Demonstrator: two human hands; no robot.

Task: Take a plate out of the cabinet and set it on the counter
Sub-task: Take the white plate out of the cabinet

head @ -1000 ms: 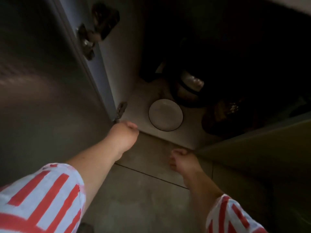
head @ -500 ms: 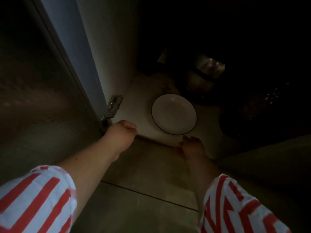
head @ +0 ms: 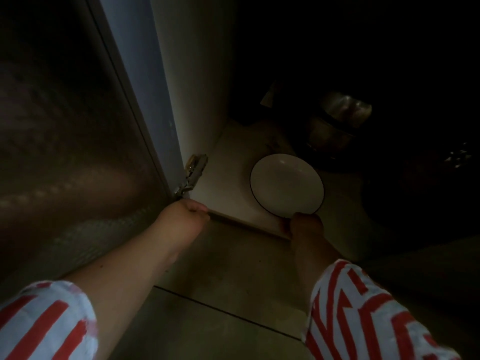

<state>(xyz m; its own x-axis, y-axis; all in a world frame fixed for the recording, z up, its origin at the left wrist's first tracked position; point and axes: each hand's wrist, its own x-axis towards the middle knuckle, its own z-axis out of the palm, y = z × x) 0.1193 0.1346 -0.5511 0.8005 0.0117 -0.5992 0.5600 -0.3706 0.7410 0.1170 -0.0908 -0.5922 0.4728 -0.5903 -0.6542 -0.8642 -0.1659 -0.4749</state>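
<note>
On the cabinet floor (head: 228, 162) near the front edge lay a white plate (head: 287, 187) | right hand (head: 305, 226) touched its near rim, grip unclear | left hand (head: 185, 213) curled closed at the door (head: 78, 126) corner | plate judged stiff, breakable, slick: pinch the near rim, thumb on top.

- your right hand (head: 304, 226) covers the near rim of the plate (head: 287, 187), so you can't tell whether the fingers grip it.
- the dark pots (head: 335, 126) behind the plate fade into shadow.
- both striped sleeves (head: 363, 315) run off the bottom edge.
</note>
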